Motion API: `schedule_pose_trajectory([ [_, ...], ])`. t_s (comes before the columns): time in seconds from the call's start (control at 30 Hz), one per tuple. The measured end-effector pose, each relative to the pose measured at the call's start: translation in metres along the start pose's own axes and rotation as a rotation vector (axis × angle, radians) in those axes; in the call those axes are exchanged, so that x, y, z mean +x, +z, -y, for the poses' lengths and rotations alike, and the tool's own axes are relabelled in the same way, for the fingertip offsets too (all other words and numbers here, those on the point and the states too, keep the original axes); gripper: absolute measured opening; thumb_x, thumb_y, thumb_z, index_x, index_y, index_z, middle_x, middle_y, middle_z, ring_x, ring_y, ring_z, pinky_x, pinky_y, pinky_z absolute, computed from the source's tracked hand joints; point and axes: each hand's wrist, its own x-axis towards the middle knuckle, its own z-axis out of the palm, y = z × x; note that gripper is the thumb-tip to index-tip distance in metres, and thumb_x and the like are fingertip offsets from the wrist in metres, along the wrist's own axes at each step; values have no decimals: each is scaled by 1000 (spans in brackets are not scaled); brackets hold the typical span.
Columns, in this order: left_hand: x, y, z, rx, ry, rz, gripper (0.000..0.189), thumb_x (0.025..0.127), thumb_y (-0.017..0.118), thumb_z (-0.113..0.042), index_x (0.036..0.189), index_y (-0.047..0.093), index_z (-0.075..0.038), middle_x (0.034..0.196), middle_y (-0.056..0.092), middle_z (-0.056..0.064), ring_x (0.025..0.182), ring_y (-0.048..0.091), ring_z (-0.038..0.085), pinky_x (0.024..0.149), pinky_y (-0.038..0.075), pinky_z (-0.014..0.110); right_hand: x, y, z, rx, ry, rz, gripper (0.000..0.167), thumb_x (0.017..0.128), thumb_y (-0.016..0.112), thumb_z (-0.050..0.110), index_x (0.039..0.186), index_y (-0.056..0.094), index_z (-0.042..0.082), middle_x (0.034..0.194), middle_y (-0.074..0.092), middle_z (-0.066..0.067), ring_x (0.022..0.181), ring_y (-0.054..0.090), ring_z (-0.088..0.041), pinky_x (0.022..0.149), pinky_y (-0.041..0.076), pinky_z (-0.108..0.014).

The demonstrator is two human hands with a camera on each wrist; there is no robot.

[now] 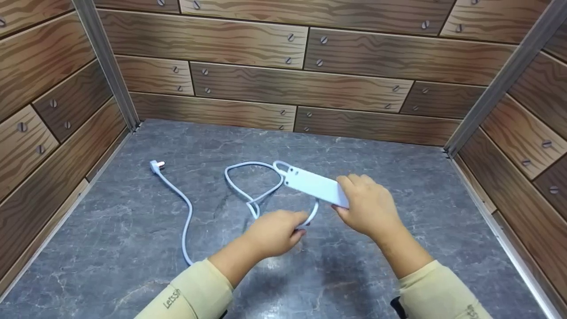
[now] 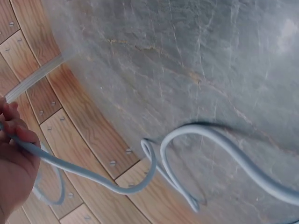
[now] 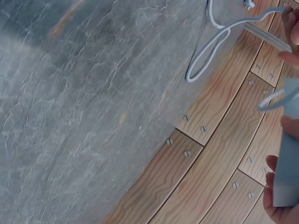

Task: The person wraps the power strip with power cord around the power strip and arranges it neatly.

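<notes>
A pale blue-white power strip (image 1: pixel 312 184) is held tilted above the grey surface, its far end pointing left. My right hand (image 1: pixel 372 206) grips its near end, fingers over one edge and thumb at the other; the strip (image 3: pixel 286 186) shows at the edge of the right wrist view. My left hand (image 1: pixel 274 232) pinches the strip's cord (image 1: pixel 313 212) a short way in front of it. From the left fingers the cord (image 2: pixel 93 177) hangs in loose curves in the left wrist view. At the cord's end a plug (image 1: pixel 155 166) lies far left on the surface.
The grey marbled tabletop (image 1: pixel 212 141) is walled at the back and both sides by wood-patterned panels (image 1: pixel 248 79). Metal strips (image 1: pixel 108 66) run up the back corners. A loop of cord (image 1: pixel 252 164) extends left of the strip.
</notes>
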Motion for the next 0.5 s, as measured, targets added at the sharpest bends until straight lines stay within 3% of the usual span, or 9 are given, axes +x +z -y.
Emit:
schedule_pose_trajectory([
  [0.23, -1, -17, 4, 62, 62, -88, 18, 90, 57, -26, 76, 51, -17, 64, 47, -9, 59, 44, 10, 54, 39, 29, -1, 0, -10, -85, -38, 132, 46, 66, 79, 24, 107, 61, 14, 96, 65, -4, 83, 56, -27, 62, 43, -42],
  [0.5, 0, -34, 14, 36, 133, -130, 15, 91, 56, -28, 88, 63, -15, 81, 61, -5, 72, 56, 10, 65, 47, 29, -6, 2, -14, -48, -138, 174, 52, 60, 82, 16, 108, 62, 19, 100, 64, 0, 90, 53, -26, 70, 41, -42],
])
